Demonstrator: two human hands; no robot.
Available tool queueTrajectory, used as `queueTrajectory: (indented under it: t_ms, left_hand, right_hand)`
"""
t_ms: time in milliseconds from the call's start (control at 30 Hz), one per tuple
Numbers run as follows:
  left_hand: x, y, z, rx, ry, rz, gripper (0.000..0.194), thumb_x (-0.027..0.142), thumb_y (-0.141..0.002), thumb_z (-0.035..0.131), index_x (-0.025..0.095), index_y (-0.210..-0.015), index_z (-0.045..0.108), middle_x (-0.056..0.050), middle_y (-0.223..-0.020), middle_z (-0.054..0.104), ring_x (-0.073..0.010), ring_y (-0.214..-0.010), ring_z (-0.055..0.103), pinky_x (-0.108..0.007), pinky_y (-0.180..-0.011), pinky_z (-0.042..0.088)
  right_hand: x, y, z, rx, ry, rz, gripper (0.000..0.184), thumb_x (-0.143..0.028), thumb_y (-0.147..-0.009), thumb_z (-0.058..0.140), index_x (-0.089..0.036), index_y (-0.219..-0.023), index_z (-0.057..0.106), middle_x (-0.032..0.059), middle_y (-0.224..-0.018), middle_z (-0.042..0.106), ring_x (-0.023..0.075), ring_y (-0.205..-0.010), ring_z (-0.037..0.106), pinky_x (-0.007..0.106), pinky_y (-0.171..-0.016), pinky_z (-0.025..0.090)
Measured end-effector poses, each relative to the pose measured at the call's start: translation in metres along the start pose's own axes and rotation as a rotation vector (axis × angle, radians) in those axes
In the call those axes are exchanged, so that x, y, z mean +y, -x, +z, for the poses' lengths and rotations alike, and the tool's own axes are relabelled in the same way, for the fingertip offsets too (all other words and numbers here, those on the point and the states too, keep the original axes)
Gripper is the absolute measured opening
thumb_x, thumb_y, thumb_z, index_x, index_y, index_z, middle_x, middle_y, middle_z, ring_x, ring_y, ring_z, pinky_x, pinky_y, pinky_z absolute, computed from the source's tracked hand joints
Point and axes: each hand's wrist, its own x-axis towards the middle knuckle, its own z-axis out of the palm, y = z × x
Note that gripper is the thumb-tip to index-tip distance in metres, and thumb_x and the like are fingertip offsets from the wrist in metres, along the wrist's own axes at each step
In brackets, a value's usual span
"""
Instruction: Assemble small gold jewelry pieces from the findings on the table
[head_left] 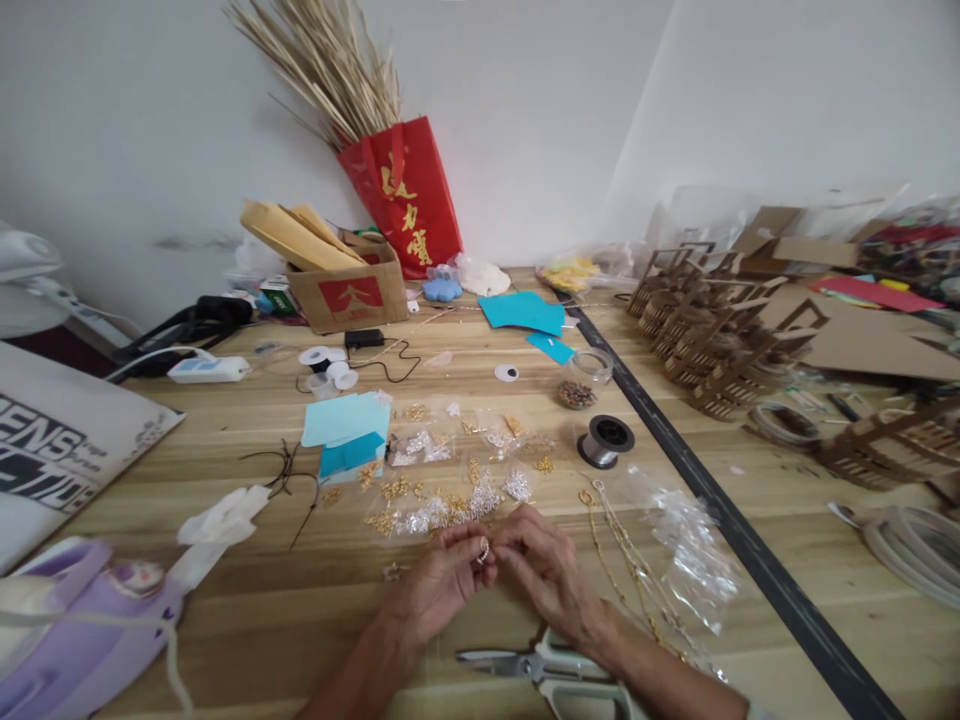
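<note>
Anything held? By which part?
Left hand: a small shiny curved piece, between thumb and fingers; which part is too small to tell. Right hand: fingertips close by, hold unclear.

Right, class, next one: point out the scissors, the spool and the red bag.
Scissors (537,665): head view, on the pivot.
Spool (610,433): head view, on its dark top.
Red bag (411,200): head view, middle of its front.

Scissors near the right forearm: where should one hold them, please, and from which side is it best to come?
Probably best by the lower handle of the scissors, coming from the near side: the blades point left, away from that handle, and the right forearm partly hides the upper handle in this view.
</note>
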Motion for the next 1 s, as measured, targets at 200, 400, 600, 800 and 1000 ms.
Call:
queueTrajectory:
  t_ms: [200,400,600,800,1000]
  left_hand:
    - [-0.0005,-0.0002,-0.0012,-0.013,-0.002,-0.008,0.015,0.014,-0.058,0.079,0.009,-0.067,0.068,-0.002,-0.058,0.064,-0.0088,-0.052,0.057,-0.019,-0.052,0.044]
    - [-0.0002,0.0,-0.0005,0.012,0.015,-0.025,0.017,0.013,-0.055,0.08,0.01,-0.068,0.068,-0.002,-0.058,0.065,-0.0087,-0.051,0.058,-0.019,-0.053,0.045]
    - [-0.0003,-0.0004,0.0,0.027,0.031,-0.028,0.019,0.013,-0.054,0.081,0.009,-0.068,0.069,-0.002,-0.058,0.066,-0.009,-0.051,0.059,-0.019,-0.052,0.046]
    - [-0.0009,0.0004,-0.0005,0.038,0.038,-0.026,0.021,0.013,-0.053,0.081,0.01,-0.068,0.069,-0.002,-0.06,0.067,-0.0089,-0.052,0.06,-0.018,-0.053,0.046]
    - [0.0,-0.0014,-0.0007,0.025,0.014,-0.018,0.021,0.013,-0.053,0.081,0.01,-0.069,0.067,-0.001,-0.059,0.065,-0.0087,-0.052,0.059,-0.019,-0.053,0.045]
  right_hand:
    - [-0.0024,-0.0018,-0.0004,0.002,-0.024,0.011,0.012,-0.015,-0.086,0.05,-0.017,-0.079,0.059,0.0039,-0.074,0.058,0.0144,-0.071,0.055,0.025,-0.063,0.044]
    - [-0.0027,-0.0022,-0.0009,-0.001,-0.02,0.015,0.013,-0.017,-0.087,0.049,-0.017,-0.078,0.059,0.004,-0.074,0.059,0.0149,-0.071,0.055,0.026,-0.064,0.044]
    - [-0.0009,-0.0024,-0.0006,-0.004,-0.036,0.021,0.013,-0.019,-0.087,0.05,-0.017,-0.079,0.06,0.0042,-0.075,0.06,0.015,-0.072,0.055,0.026,-0.065,0.044]
    - [-0.0009,-0.0026,0.0007,0.004,-0.042,0.034,0.013,-0.018,-0.087,0.051,-0.018,-0.079,0.061,0.0037,-0.073,0.061,0.0147,-0.071,0.056,0.025,-0.064,0.044]
    - [0.0026,-0.0019,0.0008,0.019,-0.059,0.031,0.012,-0.018,-0.086,0.053,-0.018,-0.078,0.062,0.0029,-0.073,0.062,0.0139,-0.071,0.056,0.024,-0.063,0.044]
